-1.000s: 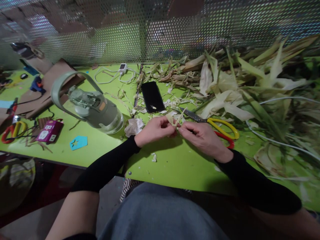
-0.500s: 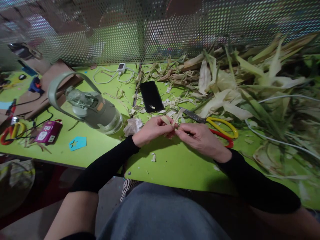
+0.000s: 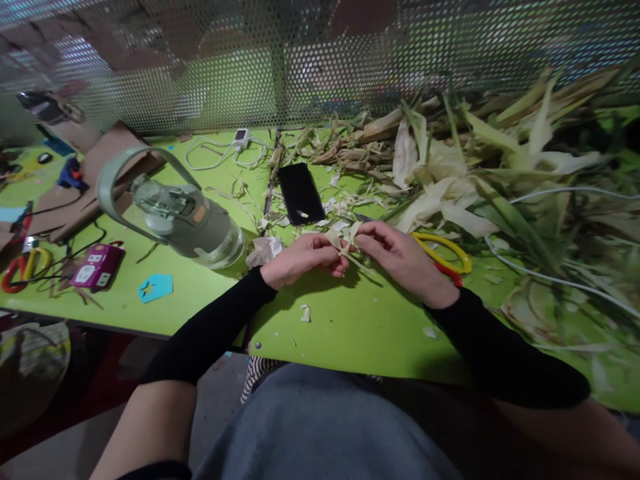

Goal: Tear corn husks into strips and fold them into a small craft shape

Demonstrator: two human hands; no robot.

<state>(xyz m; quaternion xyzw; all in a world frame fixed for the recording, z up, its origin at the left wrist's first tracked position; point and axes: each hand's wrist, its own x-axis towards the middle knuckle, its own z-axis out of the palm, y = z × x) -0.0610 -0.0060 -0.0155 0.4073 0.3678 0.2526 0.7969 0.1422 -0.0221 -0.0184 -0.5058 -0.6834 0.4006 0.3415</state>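
Note:
My left hand (image 3: 313,259) is closed on a pale strip of corn husk (image 3: 344,248), bent into a crossed, knot-like shape with thin ends sticking out. My right hand (image 3: 393,259) pinches an upper end of the same strip, just right of my left fingertips. Both hands are over the green table (image 3: 320,347), near its front edge. Behind them lies a black phone (image 3: 301,193) with a small husk scrap on it. Scissors with yellow and red handles (image 3: 453,252) lie beyond my right hand, which partly hides them.
A large pile of corn husks (image 3: 465,173) covers the back right, crossed by a white cable (image 3: 565,190). On the left are a grey-green bottle (image 3: 195,223), crumpled tissue (image 3: 265,251), a purple box (image 3: 97,265) and a blue paper piece (image 3: 156,288). A perforated screen (image 3: 240,73) stands behind.
My right hand has moved up slightly and turned, now holding an upper end of the strip. More of the crossed strip shows between my hands, and my right hand covers more of the scissors.

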